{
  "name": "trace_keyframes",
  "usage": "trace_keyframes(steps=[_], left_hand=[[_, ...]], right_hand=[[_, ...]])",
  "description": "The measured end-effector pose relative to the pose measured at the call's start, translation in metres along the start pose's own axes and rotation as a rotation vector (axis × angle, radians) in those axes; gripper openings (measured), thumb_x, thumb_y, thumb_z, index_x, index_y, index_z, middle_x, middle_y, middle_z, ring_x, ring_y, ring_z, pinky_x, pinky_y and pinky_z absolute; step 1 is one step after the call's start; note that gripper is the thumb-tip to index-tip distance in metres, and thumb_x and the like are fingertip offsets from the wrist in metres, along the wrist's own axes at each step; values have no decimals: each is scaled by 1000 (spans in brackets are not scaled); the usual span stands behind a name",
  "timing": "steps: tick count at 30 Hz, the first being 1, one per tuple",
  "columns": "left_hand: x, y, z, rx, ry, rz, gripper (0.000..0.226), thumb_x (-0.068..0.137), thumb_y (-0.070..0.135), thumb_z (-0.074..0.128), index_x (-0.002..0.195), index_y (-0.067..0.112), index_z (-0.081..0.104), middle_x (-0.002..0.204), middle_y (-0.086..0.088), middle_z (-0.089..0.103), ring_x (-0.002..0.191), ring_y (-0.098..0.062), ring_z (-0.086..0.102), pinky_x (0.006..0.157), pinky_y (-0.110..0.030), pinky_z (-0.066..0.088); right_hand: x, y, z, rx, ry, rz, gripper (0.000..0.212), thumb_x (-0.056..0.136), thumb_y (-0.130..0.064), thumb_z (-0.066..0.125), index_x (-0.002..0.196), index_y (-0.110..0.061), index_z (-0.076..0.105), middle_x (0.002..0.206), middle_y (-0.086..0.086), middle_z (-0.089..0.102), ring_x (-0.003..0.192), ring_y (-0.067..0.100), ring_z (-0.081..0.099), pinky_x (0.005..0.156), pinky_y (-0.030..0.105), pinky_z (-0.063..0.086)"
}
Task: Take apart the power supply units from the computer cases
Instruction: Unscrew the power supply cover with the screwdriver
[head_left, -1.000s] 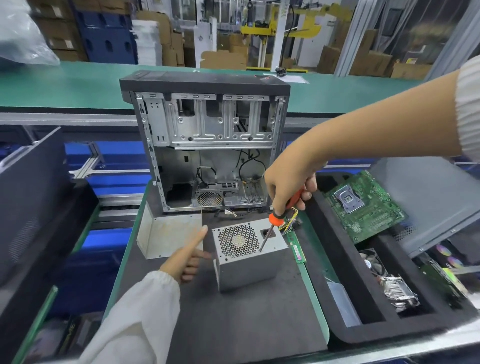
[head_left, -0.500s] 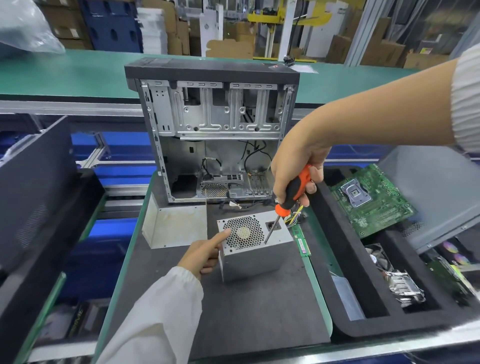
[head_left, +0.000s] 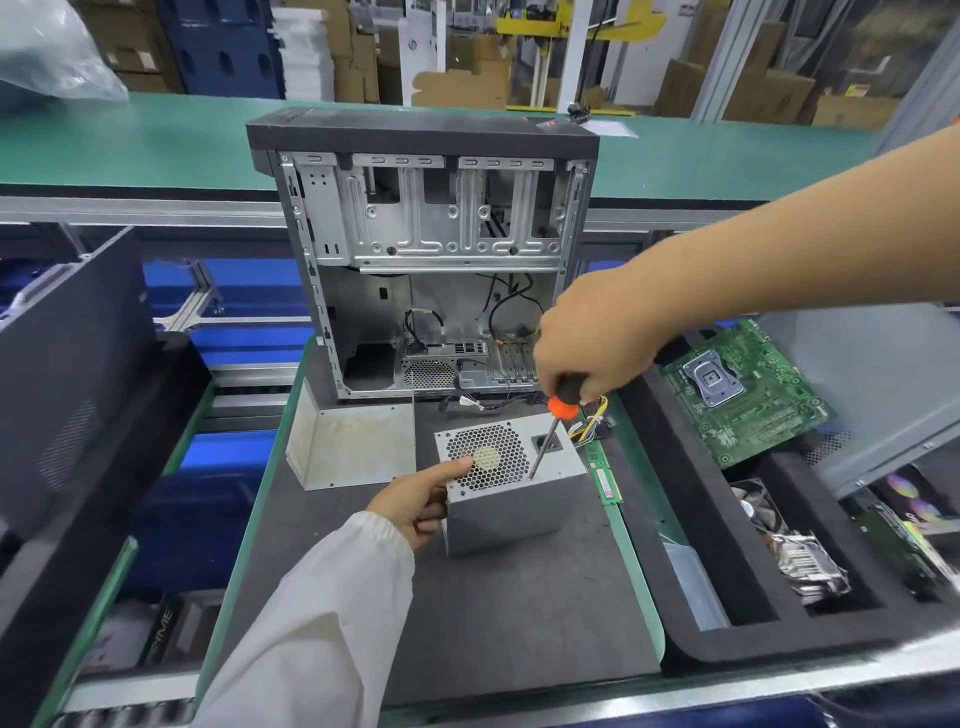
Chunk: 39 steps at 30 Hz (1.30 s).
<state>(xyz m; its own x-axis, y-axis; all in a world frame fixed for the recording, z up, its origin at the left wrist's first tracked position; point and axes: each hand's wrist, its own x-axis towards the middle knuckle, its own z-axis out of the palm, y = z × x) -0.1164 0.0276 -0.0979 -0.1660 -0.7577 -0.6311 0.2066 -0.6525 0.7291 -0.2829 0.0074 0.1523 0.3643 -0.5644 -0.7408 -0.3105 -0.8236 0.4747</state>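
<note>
1. Head view. Grey metal power supply unit (head_left: 511, 480) standing free on the dark mat (head_left: 519, 613), out of the computer case (head_left: 423, 254), which stands upright at 12 o'clock from it, gutted, a few black cables left inside.
2. Left hand (head_left: 415, 499) at 9 o'clock of the unit: thumb laid on the fan grille (head_left: 485, 457), other fingers curled against the side wall, so gripping the box.
3. Right hand (head_left: 597, 338) closed around the handle of the screwdriver (head_left: 550, 431), coming from 1 o'clock; tip down near the front edge of the top face, beside the grille. Not possible to tell whether it sits in a screw head.
4. Advice for the step: hold shaft in line with the screw, press down before turning, brace firmly with the left hand against sliding.
5. Keep the wire bundle (head_left: 589, 423) at 2 o'clock and the memory stick (head_left: 605, 475) at 3 o'clock away from the blade.
</note>
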Motion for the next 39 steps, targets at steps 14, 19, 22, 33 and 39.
trace_keyframes(steps=[14,19,22,33,39], left_hand=[[1,-2,3,-57,31,26,17,73,25,80,75,14,67,60,4,60,33,-4,17,32,-16,10],[1,-1,3,-27,17,35,18,76,26,78,81,14,67,76,-1,57,38,-5,18,36,-17,9],[0,0,3,-1,-9,28,17,79,27,76,80,15,64,79,-1,56,37,-5,16,38,-18,7],[0,-2,3,5,-2,54,19,76,28,79,79,14,66,62,3,41,36,-5,17,35,-18,8],[0,-1,2,22,-10,55,21,75,29,79,81,14,66,66,3,45,38,-6,16,36,-18,8]], right_hand=[[10,29,-9,1235,-440,441,46,96,-44,49,103,0,61,62,4,46,32,6,29,27,12,16],[-10,5,-10,-160,123,19,17,95,-29,52,104,-17,59,92,3,59,82,23,59,55,30,39],[-25,-20,-7,-888,527,-224,18,82,-11,55,98,-20,58,95,-1,51,79,20,53,48,30,22],[10,18,-28,994,-488,420,37,98,-38,49,100,-3,58,65,3,47,31,7,31,29,14,20],[-19,-16,-11,-744,424,-166,16,91,-16,52,106,-17,55,104,2,53,86,23,54,54,31,30]])
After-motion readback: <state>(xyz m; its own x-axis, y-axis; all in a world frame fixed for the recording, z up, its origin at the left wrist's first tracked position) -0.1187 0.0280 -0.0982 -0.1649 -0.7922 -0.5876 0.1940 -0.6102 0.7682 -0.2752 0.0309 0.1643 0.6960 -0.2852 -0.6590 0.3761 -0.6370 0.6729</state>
